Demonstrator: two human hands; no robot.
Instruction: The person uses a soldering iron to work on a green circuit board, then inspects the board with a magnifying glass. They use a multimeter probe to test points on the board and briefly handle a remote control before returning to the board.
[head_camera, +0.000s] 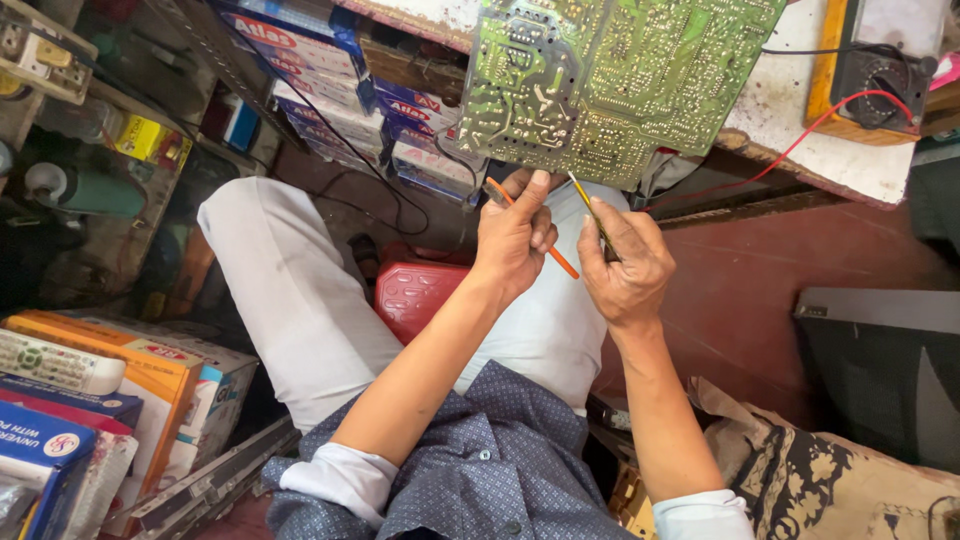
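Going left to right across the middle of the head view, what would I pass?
Orange box → white trouser leg → red stool → left hand holding an orange probe → right hand holding a yellow probe → dark case.

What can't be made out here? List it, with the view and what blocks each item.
All in the head view:
- Circuit board: its upper part is cut off by the top edge.
- Orange probe: its middle is hidden inside the left hand.
- Yellow probe: its lower part is covered by the right hand.
- Meter: its face is cut off by the top edge.
- Red stool: mostly hidden by the legs.
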